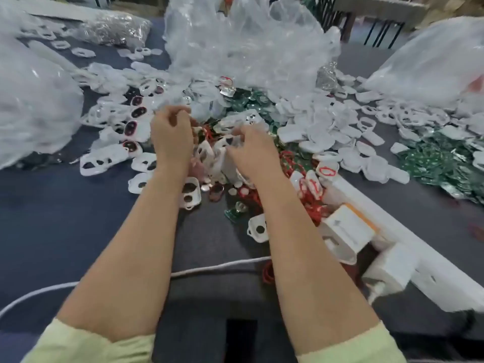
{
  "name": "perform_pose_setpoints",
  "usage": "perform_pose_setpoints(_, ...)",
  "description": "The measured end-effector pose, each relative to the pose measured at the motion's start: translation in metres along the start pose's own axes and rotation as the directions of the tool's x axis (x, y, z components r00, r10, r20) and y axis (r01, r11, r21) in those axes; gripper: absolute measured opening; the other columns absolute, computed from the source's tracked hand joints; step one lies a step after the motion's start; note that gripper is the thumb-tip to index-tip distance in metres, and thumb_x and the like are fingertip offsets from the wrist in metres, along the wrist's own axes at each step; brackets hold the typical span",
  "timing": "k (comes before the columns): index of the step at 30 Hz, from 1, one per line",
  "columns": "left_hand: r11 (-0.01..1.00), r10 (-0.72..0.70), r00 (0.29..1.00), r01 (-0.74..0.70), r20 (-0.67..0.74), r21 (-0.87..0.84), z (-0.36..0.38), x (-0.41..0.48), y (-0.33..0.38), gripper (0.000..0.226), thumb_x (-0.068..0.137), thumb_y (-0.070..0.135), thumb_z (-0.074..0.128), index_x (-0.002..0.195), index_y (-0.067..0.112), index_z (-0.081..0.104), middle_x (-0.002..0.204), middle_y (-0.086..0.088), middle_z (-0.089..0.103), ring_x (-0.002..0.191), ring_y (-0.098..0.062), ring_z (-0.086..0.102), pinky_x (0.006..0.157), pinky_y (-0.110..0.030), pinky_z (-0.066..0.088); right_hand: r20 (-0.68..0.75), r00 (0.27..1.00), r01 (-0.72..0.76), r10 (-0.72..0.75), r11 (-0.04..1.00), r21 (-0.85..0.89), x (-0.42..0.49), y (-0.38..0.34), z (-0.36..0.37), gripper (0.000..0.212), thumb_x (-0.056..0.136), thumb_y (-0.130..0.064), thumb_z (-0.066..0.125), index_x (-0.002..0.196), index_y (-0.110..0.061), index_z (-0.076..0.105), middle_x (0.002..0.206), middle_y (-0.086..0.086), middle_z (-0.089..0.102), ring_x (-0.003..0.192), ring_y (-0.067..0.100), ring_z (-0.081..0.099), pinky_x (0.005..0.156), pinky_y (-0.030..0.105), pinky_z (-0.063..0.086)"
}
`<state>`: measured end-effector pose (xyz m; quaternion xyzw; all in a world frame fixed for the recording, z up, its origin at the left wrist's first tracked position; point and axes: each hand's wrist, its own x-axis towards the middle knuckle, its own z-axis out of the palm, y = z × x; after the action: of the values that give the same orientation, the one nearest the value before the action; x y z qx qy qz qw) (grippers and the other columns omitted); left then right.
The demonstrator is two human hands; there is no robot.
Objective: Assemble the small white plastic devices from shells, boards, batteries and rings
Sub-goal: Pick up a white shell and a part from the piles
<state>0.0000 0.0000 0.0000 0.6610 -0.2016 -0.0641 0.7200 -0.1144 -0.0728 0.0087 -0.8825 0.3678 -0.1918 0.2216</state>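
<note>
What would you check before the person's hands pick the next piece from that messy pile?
1. Both hands over the work spot: ok, left hand and right hand are above the middle heap.
2. A part already held: cannot tell, curled fingers and blur hide it.
3. White shells at hand: ok, heaped beside the right hand.
4. Green boards available: ok, just beyond the hands.
5. Red rings available: ok, strewn right of the right hand.
6. White cable away from the heap: ok, it crosses the table below the forearms.

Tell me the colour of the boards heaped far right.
The flat circuit boards are green; head view.
</note>
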Motion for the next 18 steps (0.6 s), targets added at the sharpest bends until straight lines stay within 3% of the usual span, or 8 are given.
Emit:
perform_pose_setpoints(2,0.997,0.036,0.999,-0.038,0.028,0.063,0.002,0.001,-0.001,0.021,0.089,0.005,0.046,0.084,0.018,0.06,0.077,-0.01,0.065,0.064,-0.017,0.059,0.067,-0.034,0.048,0.036,0.999,-0.009,0.01,1.0,-0.023,0.004,-0.001,-0.004,0.041,0.091,-0.025,0.058,0.131,-0.015,0.052,0.13,0.012,0.052,0.114,0.027,0.054,0.093,0.032,0.043)
perform_pose_setpoints(4,0.998,0.016,0.999,-0.018,0.035,0.057,0.004,0.0,-0.004,0.02,0.089,0.005,0.046,0.082,0.019,0.06,0.076,-0.008,0.065,0.061,-0.013,0.059,0.069,-0.036,0.048,0.016,1.0,-0.015,0.015,1.0,-0.005,0.002,-0.002,-0.007,0.039,0.092,-0.023,0.058,0.13,-0.017,0.055,0.129,0.013,0.053,0.114,0.026,0.054,0.096,0.031,0.042)
perform_pose_setpoints(8,0.999,0.024,0.999,-0.025,0.024,0.042,0.002,0.0,-0.005,0.025,0.087,0.006,0.047,0.076,0.027,0.057,0.066,0.0,0.063,0.065,-0.019,0.061,0.08,-0.047,0.051,-0.066,0.997,0.049,-0.045,0.997,0.056,-0.003,-0.012,-0.011,0.02,0.09,-0.024,0.059,0.103,-0.014,0.07,0.102,0.005,0.064,0.091,0.017,0.058,0.087,0.03,0.048)
perform_pose_setpoints(11,0.996,0.049,0.998,-0.051,0.033,0.067,0.003,-0.002,-0.005,0.027,0.089,0.006,0.047,0.076,0.028,0.056,0.061,0.008,0.061,0.053,-0.006,0.055,0.069,-0.036,0.05,0.18,0.983,0.039,-0.033,0.999,-0.031,-0.007,-0.019,-0.01,0.034,0.084,-0.044,0.068,0.091,-0.012,0.07,0.088,0.001,0.066,0.081,0.017,0.06,0.073,0.031,0.05)
perform_pose_setpoints(14,0.993,0.069,0.997,-0.071,0.034,0.09,0.002,-0.003,-0.004,0.026,0.089,0.005,0.047,0.076,0.026,0.055,0.062,0.006,0.062,0.057,-0.011,0.056,0.073,-0.038,0.052,0.264,0.963,0.045,-0.045,0.999,0.007,-0.005,-0.016,-0.013,0.025,0.083,-0.036,0.072,0.091,-0.013,0.069,0.088,0.002,0.067,0.079,0.013,0.059,0.064,0.023,0.045)
perform_pose_setpoints(16,0.994,0.067,0.996,-0.071,0.055,0.088,0.003,-0.006,-0.002,0.02,0.091,0.006,0.047,0.081,0.021,0.057,0.071,-0.005,0.066,0.063,-0.018,0.057,0.076,-0.043,0.053,0.202,0.979,-0.001,-0.028,0.99,0.138,-0.004,-0.011,-0.019,0.016,0.087,-0.028,0.069,0.097,-0.016,0.07,0.091,-0.001,0.066,0.078,0.008,0.057,0.064,0.015,0.041)
perform_pose_setpoints(18,0.99,0.098,0.991,-0.106,0.091,0.093,0.004,-0.01,0.001,0.012,0.094,0.011,0.049,0.088,0.017,0.059,0.081,-0.01,0.067,0.069,-0.018,0.059,0.076,-0.042,0.053,0.074,0.997,-0.057,0.038,0.96,0.275,-0.003,-0.002,-0.024,0.009,0.091,-0.022,0.064,0.097,-0.017,0.068,0.08,-0.006,0.064,0.066,0.001,0.057,0.063,0.013,0.043)
